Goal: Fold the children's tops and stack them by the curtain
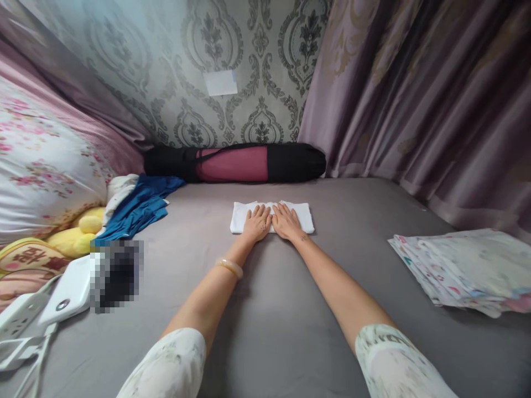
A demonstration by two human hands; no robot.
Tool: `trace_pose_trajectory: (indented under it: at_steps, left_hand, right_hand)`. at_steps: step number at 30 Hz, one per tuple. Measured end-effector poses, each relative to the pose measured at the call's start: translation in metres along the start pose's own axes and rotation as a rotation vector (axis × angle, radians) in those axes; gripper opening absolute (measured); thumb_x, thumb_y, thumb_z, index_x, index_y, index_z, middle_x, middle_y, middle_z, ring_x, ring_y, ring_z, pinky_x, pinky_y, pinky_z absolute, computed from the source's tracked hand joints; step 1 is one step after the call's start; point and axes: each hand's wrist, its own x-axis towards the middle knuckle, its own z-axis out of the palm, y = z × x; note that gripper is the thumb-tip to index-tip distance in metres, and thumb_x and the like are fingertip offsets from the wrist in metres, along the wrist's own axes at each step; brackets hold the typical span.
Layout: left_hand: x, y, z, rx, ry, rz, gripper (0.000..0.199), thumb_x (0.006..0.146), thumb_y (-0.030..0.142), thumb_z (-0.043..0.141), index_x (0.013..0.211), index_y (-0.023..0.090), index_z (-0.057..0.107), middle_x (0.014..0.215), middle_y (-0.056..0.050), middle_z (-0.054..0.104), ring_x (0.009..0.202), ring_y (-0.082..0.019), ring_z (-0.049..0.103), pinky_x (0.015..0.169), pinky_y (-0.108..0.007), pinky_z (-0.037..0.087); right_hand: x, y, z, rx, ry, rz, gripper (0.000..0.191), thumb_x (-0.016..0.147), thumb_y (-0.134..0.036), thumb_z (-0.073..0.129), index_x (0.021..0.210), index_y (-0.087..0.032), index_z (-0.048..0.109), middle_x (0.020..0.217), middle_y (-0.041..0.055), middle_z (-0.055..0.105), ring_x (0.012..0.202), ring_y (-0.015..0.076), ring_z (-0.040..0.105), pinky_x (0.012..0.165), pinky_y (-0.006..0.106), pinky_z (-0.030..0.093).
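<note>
A folded white cloth point(306, 216) lies flat on the grey sheet point(274, 309), wider than it is deep. My left hand point(258, 222) rests palm down on its left half, fingers stretched out and pointing away from me. Beside it, my right hand point(286, 221) lies palm down on the cloth's right half, with its fingers also extended. The two hands are very close together at the cloth's middle. They cover part of its centre and front edge. A pale bangle point(229, 268) circles my left forearm.
A black and red long bag point(234, 164) lies along the wall. Folded patterned cloths point(464, 271) are at the right. Left are a blue garment point(139, 207), a yellow plush toy point(74, 237), a floral pillow point(45, 166), a white power bank point(70, 290) and a power strip point(20, 315).
</note>
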Motion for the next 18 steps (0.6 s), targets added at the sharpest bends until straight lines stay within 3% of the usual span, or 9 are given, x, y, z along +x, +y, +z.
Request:
trace_pose_trajectory:
  at_steps: [3,8,13,18]
  left_hand:
    - [0.002,-0.001,-0.003,-0.034,0.007,0.019,0.050,0.099,0.035,0.029,0.145,0.019,0.043,0.155,-0.011,0.036,0.145,-0.027,0.027,0.117,-0.051,0.021]
    - [0.003,-0.005,-0.003,-0.028,0.261,-0.122,0.049,0.099,0.033,0.028,0.140,0.014,0.047,0.151,-0.015,0.041,0.144,-0.028,0.030,0.117,-0.051,0.019]
    - [0.000,-0.011,0.004,0.049,0.161,-0.169,0.049,0.099,0.035,0.027,0.137,0.014,0.050,0.149,-0.017,0.043,0.140,-0.031,0.035,0.115,-0.055,0.022]
    - [-0.001,-0.011,-0.001,0.081,0.148,-0.154,0.047,0.099,0.035,0.027,0.134,0.016,0.052,0.147,-0.016,0.046,0.138,-0.030,0.039,0.113,-0.053,0.026]
  right_hand:
    - [0.001,-0.002,-0.003,0.008,-0.001,0.004,0.054,0.099,-0.030,0.025,0.149,-0.015,0.036,0.157,0.0098,0.031,0.145,0.0249,0.024,0.116,0.048,0.018]
    - [0.004,-0.016,-0.007,0.030,0.066,-0.036,0.053,0.098,-0.028,0.027,0.148,-0.012,0.038,0.156,0.0108,0.033,0.145,0.0255,0.023,0.117,0.048,0.015]
    - [0.007,-0.024,0.004,0.038,0.035,-0.039,0.051,0.099,-0.030,0.026,0.146,-0.016,0.043,0.155,0.0089,0.036,0.144,0.0242,0.026,0.117,0.046,0.017]
    - [0.008,-0.023,0.002,0.035,0.027,-0.040,0.051,0.099,-0.030,0.027,0.144,-0.016,0.044,0.155,0.0096,0.037,0.144,0.0248,0.028,0.116,0.047,0.018]
